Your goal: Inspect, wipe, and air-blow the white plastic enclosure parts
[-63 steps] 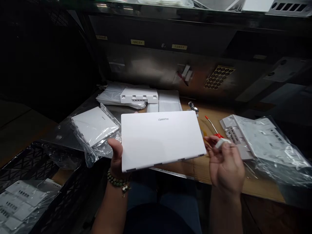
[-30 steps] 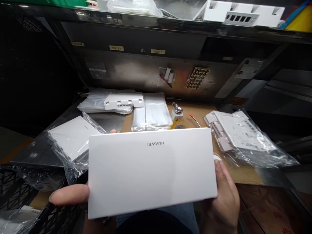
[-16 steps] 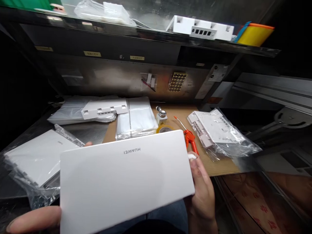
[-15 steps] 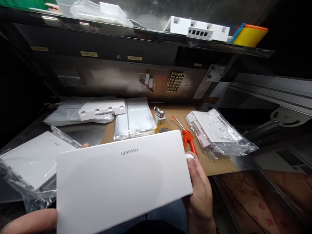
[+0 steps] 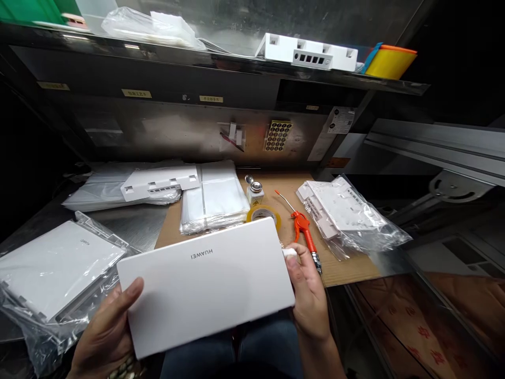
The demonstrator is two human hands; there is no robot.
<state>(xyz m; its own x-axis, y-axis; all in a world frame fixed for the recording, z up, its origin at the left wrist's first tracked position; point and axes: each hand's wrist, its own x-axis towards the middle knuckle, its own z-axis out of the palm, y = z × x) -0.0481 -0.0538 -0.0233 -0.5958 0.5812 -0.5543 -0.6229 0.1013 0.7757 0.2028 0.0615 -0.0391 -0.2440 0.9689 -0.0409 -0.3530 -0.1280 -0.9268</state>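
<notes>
A flat white panel (image 5: 209, 295) marked HUAWEI, its lettering upside down to me, is held over my lap. My left hand (image 5: 110, 321) grips its left end, thumb on the face and fingers behind. At the right end, my right hand (image 5: 311, 289) pinches a small white wad (image 5: 290, 252), cloth or cotton, against or close to the panel's edge. Whether those fingers also support the panel I cannot tell. Just beyond the panel lie a roll of yellow tape (image 5: 272, 213) and a red air blow gun (image 5: 303, 226).
A bagged white panel (image 5: 59, 268) lies at left, bagged white housings (image 5: 343, 210) at right. Behind are stacked clear bags (image 5: 215, 192), another white housing (image 5: 161, 181) and a metal-topped bottle (image 5: 255, 193). The shelf above bears a white housing (image 5: 311, 52) and a yellow container (image 5: 390, 62).
The panel has moved away from me and looks smaller. My left hand has come into fuller view, its thumb now on the panel's face. The right hand still pinches the white wad.
</notes>
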